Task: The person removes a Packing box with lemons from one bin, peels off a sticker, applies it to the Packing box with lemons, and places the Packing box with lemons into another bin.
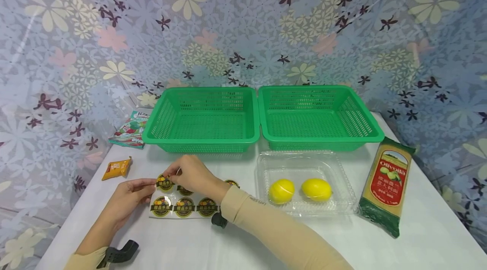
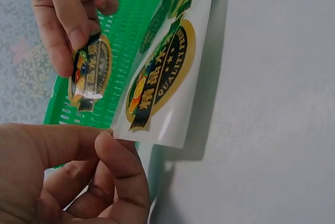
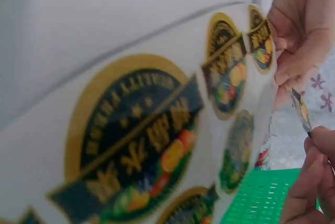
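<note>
A white sheet of round black-and-gold fruit stickers [image 2: 175,132] is pinched at its corner between the thumb and index finger of my left hand [image 1: 125,200]. My right hand [image 1: 194,179] reaches across the sheet and pinches one sticker [image 2: 91,75] by its edge. In the left wrist view that sticker is apart from the sheet. Seen from the right wrist, the sticker [image 3: 301,110] appears almost edge-on between the two hands. Several other stickers remain on the sheet, partly behind my right forearm in the head view.
Two green baskets [image 1: 201,140] stand side by side at the back. Before the right one lies a clear plastic box [image 1: 298,168] holding two lemons [image 1: 316,189]. A pasta pack [image 1: 388,185] lies far right; an orange packet [image 1: 116,169] and a teal bag [image 1: 131,130] lie left.
</note>
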The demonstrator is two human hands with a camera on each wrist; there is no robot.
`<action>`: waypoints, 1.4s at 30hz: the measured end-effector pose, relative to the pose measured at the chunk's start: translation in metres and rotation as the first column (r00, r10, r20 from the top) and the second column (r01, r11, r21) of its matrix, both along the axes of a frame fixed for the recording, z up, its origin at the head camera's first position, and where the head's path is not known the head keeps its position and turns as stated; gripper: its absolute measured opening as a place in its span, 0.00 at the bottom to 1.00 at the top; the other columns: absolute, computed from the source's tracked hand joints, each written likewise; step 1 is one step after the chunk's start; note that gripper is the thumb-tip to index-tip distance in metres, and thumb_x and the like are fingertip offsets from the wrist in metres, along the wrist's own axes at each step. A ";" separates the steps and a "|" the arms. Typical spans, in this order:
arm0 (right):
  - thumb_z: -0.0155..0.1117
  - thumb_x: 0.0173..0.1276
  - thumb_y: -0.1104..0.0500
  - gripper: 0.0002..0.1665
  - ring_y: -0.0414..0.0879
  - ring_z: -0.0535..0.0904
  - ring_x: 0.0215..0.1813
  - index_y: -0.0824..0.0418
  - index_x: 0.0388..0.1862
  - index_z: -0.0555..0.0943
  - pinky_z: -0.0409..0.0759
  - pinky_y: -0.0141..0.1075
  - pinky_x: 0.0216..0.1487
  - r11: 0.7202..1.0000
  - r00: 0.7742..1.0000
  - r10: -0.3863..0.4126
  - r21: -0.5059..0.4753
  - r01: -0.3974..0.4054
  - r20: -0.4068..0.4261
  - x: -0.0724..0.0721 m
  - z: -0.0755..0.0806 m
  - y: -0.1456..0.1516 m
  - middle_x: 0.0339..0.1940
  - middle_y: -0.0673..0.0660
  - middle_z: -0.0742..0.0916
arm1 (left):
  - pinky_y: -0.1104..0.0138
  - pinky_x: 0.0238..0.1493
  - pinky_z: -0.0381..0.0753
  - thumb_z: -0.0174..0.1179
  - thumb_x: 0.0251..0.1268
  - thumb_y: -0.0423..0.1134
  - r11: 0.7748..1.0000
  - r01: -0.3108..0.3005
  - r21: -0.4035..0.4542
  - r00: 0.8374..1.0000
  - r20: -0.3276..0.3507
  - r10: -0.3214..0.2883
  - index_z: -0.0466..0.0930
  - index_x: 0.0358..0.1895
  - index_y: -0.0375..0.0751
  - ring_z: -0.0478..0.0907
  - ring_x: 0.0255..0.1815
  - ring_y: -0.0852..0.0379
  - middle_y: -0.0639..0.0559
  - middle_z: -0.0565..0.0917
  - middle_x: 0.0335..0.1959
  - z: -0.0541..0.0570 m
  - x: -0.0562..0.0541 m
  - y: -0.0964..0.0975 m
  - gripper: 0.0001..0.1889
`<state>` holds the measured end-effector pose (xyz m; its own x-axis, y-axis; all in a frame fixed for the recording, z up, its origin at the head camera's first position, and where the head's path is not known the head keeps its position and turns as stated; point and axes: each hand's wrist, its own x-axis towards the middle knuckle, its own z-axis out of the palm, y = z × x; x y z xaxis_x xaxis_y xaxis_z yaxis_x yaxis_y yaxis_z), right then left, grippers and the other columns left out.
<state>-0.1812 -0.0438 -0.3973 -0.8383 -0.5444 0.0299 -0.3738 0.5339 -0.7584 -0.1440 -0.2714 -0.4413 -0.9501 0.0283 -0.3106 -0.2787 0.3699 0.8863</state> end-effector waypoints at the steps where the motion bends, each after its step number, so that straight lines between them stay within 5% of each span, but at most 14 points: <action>1: 0.71 0.75 0.64 0.11 0.29 0.78 0.35 0.55 0.51 0.94 0.77 0.22 0.34 1.000 1.000 0.001 -0.011 -0.001 0.016 -0.001 0.001 0.002 0.48 0.48 0.95 | 0.71 0.41 0.87 0.61 0.80 0.34 1.000 0.002 -0.004 1.000 -0.006 -0.002 0.76 0.70 0.21 0.81 0.41 0.66 0.55 0.90 0.49 0.000 0.000 0.000 0.23; 15: 0.71 0.77 0.59 0.10 0.37 0.88 0.46 0.50 0.52 0.94 0.81 0.25 0.40 1.000 0.997 0.017 -0.010 -0.016 0.079 -0.005 0.020 0.037 0.50 0.46 0.95 | 0.70 0.38 0.83 0.61 0.80 0.34 0.997 0.015 -0.072 0.999 -0.034 -0.018 0.80 0.67 0.25 0.80 0.34 0.64 0.55 0.90 0.44 0.000 0.000 0.000 0.20; 25: 0.70 0.77 0.60 0.11 0.40 0.90 0.49 0.53 0.54 0.93 0.83 0.28 0.44 0.993 0.983 0.082 -0.100 -0.067 0.162 -0.006 0.043 0.075 0.55 0.53 0.94 | 0.70 0.39 0.83 0.60 0.82 0.38 0.988 0.005 -0.154 0.999 -0.038 -0.011 0.83 0.65 0.27 0.79 0.37 0.64 0.53 0.91 0.45 0.004 0.000 0.002 0.19; 34: 0.69 0.78 0.62 0.13 0.42 0.91 0.52 0.57 0.57 0.92 0.87 0.32 0.53 0.988 0.985 0.106 -0.124 -0.089 0.135 -0.010 0.056 0.111 0.56 0.56 0.94 | 0.69 0.38 0.83 0.57 0.83 0.34 0.972 0.081 -0.219 0.977 -0.177 -0.121 0.83 0.65 0.27 0.79 0.40 0.67 0.50 0.87 0.45 0.031 -0.004 -0.002 0.17; 42: 0.71 0.77 0.61 0.12 0.43 0.91 0.53 0.56 0.56 0.93 0.87 0.34 0.51 0.991 0.995 0.048 -0.131 -0.036 0.089 -0.008 0.067 0.151 0.55 0.54 0.94 | 0.66 0.36 0.82 0.62 0.82 0.46 0.970 0.155 -0.186 0.952 -0.235 -0.197 0.84 0.64 0.37 0.81 0.36 0.58 0.60 0.88 0.41 0.061 -0.012 0.030 0.19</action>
<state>-0.1894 0.1068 -0.3307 -0.8170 -0.5761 0.0266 -0.3199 0.4143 -0.8520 -0.1560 -0.2414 -0.3799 -0.9821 0.1713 -0.0782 0.0268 0.5384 0.8423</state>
